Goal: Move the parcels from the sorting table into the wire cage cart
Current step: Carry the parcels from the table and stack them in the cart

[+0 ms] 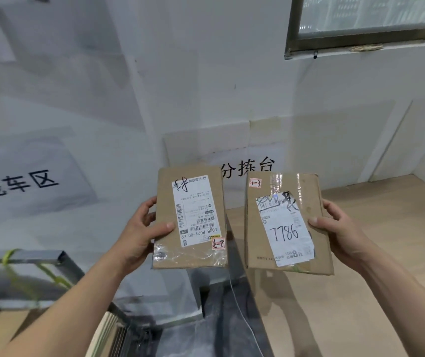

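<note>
While both forearms reach forward and up from the bottom corners, the left hand [143,228] grips a flat brown cardboard parcel with a white shipping label [191,219] by its left edge, thumb across the front. Just beside it but apart, the right hand [340,228] holds a second brown cardboard parcel marked 7786 [287,222] by its right edge. Below left lies the grey metal cart frame [34,256]; beyond, at right, the pale wooden sorting table [386,240] meets the white wall [206,86].
</note>
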